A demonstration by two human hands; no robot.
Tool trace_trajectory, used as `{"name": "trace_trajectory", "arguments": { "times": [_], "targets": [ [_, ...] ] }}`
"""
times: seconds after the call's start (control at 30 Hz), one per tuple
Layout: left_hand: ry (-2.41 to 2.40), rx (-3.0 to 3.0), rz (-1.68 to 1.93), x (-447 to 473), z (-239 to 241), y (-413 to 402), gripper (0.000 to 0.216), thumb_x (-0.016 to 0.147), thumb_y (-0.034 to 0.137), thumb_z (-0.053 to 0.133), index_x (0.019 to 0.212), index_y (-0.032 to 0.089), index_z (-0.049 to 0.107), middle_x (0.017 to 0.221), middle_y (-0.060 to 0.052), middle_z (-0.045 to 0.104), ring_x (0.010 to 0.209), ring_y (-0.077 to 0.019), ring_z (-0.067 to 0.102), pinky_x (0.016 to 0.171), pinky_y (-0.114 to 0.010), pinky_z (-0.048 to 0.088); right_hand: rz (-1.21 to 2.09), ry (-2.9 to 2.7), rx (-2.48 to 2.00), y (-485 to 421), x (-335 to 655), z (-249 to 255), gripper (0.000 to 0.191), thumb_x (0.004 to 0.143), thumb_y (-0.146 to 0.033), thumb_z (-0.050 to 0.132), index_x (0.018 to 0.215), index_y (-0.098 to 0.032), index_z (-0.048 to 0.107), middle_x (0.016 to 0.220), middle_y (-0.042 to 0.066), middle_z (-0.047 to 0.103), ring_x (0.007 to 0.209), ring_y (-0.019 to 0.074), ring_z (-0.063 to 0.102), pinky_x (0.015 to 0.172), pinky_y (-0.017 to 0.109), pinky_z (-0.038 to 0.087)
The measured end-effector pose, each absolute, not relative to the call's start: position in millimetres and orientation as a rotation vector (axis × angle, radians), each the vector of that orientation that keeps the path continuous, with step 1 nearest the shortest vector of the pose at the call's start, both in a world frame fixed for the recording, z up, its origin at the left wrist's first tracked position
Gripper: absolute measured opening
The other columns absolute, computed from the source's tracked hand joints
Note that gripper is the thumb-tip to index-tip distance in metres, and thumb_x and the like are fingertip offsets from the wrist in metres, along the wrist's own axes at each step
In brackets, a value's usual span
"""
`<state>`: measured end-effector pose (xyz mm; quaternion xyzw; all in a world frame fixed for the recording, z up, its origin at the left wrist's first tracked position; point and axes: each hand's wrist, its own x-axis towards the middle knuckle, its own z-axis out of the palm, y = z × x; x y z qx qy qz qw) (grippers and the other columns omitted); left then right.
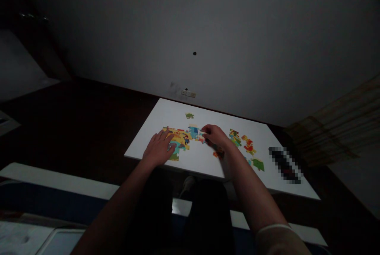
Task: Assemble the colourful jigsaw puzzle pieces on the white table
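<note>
My left hand [158, 148] lies flat with its fingers spread over the left end of a partly joined jigsaw puzzle [183, 139], covering some of it. Yellow, teal and green show around the fingers, and a blue section [194, 132] extends to the right. At that section's right edge, my right hand [216, 135] pinches a pale puzzle piece [202, 136], its thumb and fingertips close together. The piece touches or nearly touches the blue section; I cannot tell which. Dark orange pieces [219, 154] lie beneath the right wrist, partly hidden.
On the white table [204, 164], a loose green piece [189, 115] lies toward the back. Right of my right forearm are green-yellow pieces [235, 138], orange-red pieces [248, 145] and a green piece [257, 164]. A blurred-out dark object [285, 166] sits near the right end. A wall stands behind.
</note>
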<state>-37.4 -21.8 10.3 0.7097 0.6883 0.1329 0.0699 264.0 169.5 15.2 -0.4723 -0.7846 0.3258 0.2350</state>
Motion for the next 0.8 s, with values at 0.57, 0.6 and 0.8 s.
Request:
{"name": "trace_trajectory", "arguments": {
  "times": [0.57, 0.6, 0.8],
  "targets": [
    [2.066, 2.162, 0.489, -37.2, 4.4, -24.1, 0.058, 0.111, 0.046, 0.052, 0.164, 0.023, 0.057, 0.182, -0.011, 0.038, 0.167, -0.0378, 0.036, 0.136, -0.06, 0.031, 1.104, -1.809, -1.107, 200.7, 163.3, -2.1, 0.03, 0.075, -0.038, 0.086, 0.097, -0.022, 0.075, 0.09, 0.007, 0.08, 0.079, 0.021, 0.071, 0.073, 0.034, 0.059],
    [2.062, 2.162, 0.499, -37.2, 4.2, -24.2, 0.058, 0.111, 0.046, 0.052, 0.164, 0.023, 0.057, 0.182, -0.011, 0.039, 0.167, -0.0379, 0.036, 0.136, -0.06, 0.031, 1.086, -1.835, -1.112, 202.0, 162.9, -1.8, 0.027, 0.076, -0.036, 0.085, 0.096, -0.021, 0.076, 0.09, 0.008, 0.08, 0.079, 0.0213, 0.071, 0.074, 0.034, 0.058],
    [2.059, 2.15, 0.509, -36.7, 4.3, -24.8, 0.058, 0.111, 0.045, 0.053, 0.164, 0.023, 0.057, 0.181, -0.011, 0.04, 0.167, -0.0382, 0.036, 0.137, -0.061, 0.03, 0.963, -1.988, -1.162, 213.0, 166.7, 5.0, 0.016, 0.075, -0.026, 0.084, 0.09, -0.02, 0.081, 0.085, 0.007, 0.079, 0.077, 0.0212, 0.068, 0.075, 0.034, 0.051]
  ]
}}
